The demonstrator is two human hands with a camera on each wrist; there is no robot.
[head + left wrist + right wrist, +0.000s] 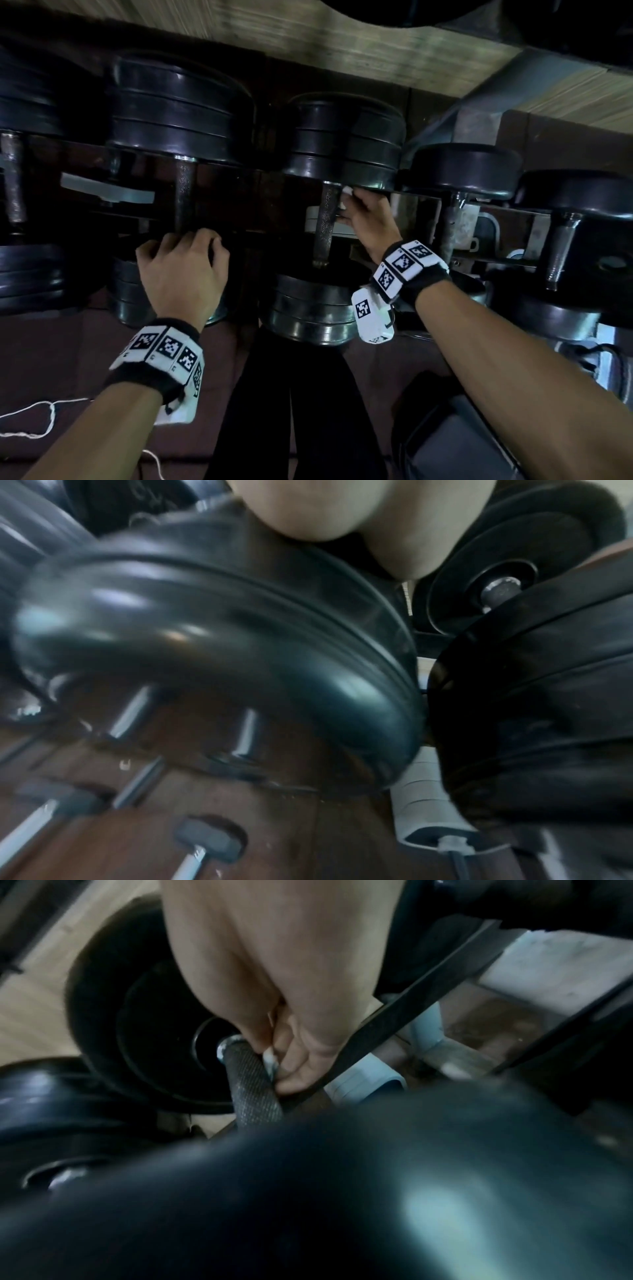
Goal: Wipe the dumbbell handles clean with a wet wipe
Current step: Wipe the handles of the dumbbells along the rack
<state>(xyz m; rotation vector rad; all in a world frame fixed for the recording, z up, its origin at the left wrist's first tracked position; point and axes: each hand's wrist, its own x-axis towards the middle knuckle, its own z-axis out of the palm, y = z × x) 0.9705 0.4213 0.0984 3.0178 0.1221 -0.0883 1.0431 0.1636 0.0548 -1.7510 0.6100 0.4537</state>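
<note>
- A person's right hand [366, 219] pinches a small white wet wipe [346, 193] against the right side of a knurled dumbbell handle [326, 219], up at its far end, just under the black weight plates [346, 144].
- The left hand [183, 263] rests, fingers curled, on the near end of the neighbouring dumbbell [178, 113], apparently bracing it; whether the fingers actually close round its handle [185, 195] cannot be told from any view.
- Progress, as a judgement: wiping is under way on this one handle, with the wipe at the top and most of the knurled length below it yet to be passed over.
- More dumbbells sit on the rack to either side. Nothing shows which handles, if any, are already clean, so the larger share of the job may remain.
- The head camera alone gives the row of dumbbells, both arms and the marker-covered wristbands [409, 265].
- The right wrist camera alone shows the grip close up: fingertips [291, 1079] and thumb squeeze the crumpled wipe [270, 1060] against the handle [253, 1085] near its collar.
- The left wrist camera shows little of the hand, mostly a blurred black plate [219, 642], plus the brown floor [192, 791] with lighter dumbbells lying below, unseen elsewhere.
</note>
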